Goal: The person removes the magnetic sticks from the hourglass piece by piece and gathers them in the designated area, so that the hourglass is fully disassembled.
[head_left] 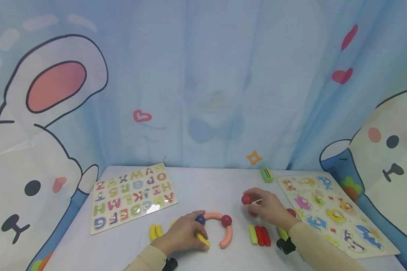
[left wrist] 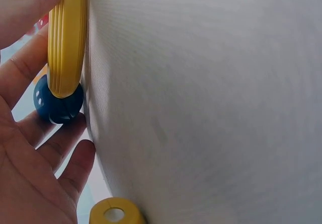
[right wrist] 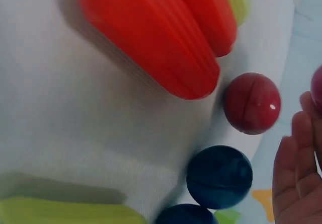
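Observation:
My left hand (head_left: pixel 182 234) grips a ridged yellow curved stick (left wrist: pixel 69 43), its end against a blue ball (left wrist: pixel 56 103). In the head view that blue ball meets a pink curved stick (head_left: pixel 213 215), followed by a red ball (head_left: pixel 226 220) and another pink stick (head_left: pixel 226 239), forming an arch on the table. My right hand (head_left: pixel 270 207) pinches a red ball (head_left: pixel 246 199) between thumb and fingers, raised above the table. Below that hand lie another red ball (right wrist: pixel 251 103) and dark blue balls (right wrist: pixel 219 177), seen in the right wrist view.
Red sticks (head_left: pixel 262 236) and a green stick (head_left: pixel 253 235) lie in front of the right hand. Yellow sticks (head_left: pixel 155 232) lie left of the left hand. An alphabet board (head_left: pixel 132 197) stands left, an animal puzzle board (head_left: pixel 335 214) right, a small green box (head_left: pixel 266 175) behind.

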Motion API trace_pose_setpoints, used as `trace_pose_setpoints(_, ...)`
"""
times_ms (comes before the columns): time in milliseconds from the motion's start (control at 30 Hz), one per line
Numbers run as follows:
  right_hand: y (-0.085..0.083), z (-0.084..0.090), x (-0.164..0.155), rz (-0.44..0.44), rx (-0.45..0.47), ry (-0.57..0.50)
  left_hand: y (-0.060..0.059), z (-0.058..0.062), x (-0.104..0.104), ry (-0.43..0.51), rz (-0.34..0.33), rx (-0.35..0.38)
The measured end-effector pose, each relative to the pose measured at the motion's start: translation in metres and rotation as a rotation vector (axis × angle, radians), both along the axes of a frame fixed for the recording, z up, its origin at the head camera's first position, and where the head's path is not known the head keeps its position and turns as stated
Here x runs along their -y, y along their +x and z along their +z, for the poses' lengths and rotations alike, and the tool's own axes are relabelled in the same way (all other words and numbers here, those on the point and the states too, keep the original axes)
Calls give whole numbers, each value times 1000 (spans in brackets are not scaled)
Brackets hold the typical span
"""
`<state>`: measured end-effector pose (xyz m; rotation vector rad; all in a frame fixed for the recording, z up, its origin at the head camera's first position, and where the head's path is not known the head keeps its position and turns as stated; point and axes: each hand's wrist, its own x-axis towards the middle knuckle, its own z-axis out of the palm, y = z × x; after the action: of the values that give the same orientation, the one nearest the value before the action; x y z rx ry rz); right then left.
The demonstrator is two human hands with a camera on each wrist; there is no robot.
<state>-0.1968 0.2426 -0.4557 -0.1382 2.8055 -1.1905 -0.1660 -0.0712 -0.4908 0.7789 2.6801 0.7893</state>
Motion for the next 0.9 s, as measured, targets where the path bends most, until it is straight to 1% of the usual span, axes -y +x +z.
trace_pose_setpoints(167,-7,-9,8,6,28,119,1,1,-2,-4,2,-3)
trace_pose_setpoints(267,-10,-15,9,15,18,205,2,2,-2,-7,3,-6)
trace_pose_setpoints(400,-12,-20,9,30,22,271,2,3,-2,-14,2,-11)
trace_pose_setpoints(567,-12,-23,8,47,37,303,1,2,-1,-16,0,-12)
trace_pose_setpoints(700,-12,-23,8,51,37,304,1,0,-1,-14,2,-5)
trace_pose_setpoints(900,-12,-25,9,48,38,307,1,0,0,-18,1,-13)
